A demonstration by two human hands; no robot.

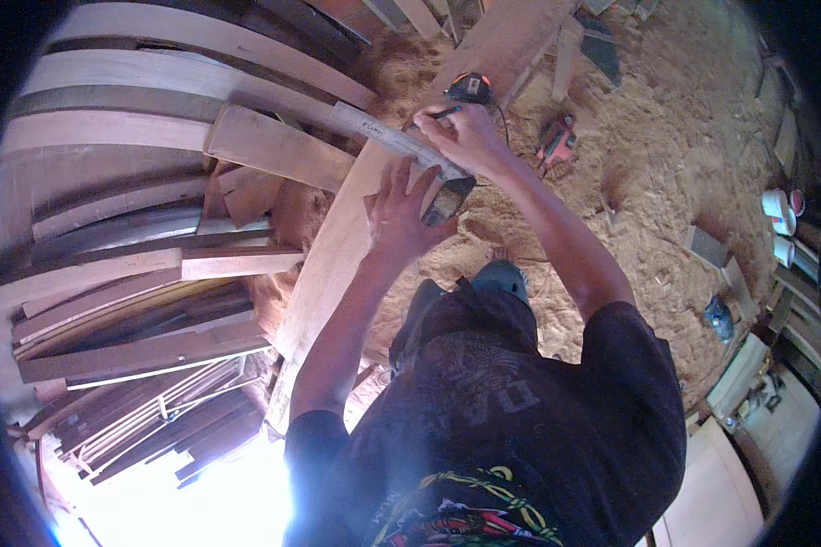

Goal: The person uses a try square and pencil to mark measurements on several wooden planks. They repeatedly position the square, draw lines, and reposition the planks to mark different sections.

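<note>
A long pale wooden board (342, 242) runs from near my body up to the far side. Across it lies a try square with a metal blade (383, 134) and a dark stock (450, 201) at the board's right edge. My left hand (400, 217) holds the square down, fingers spread toward the blade and thumb beside the stock. Over the blade's far edge, my right hand (465, 139) is closed around a dark pencil (447, 112). Its tip is too small to make out. Just beyond sits a black and orange tape measure (470, 87) on the board.
Stacked planks (155, 77) fill the left side, some ending close to the board. A red power tool (557, 139) lies on the sawdust-covered floor (666, 164) to the right. White containers (777, 211) and a clear plastic bottle (719, 317) stand farther right.
</note>
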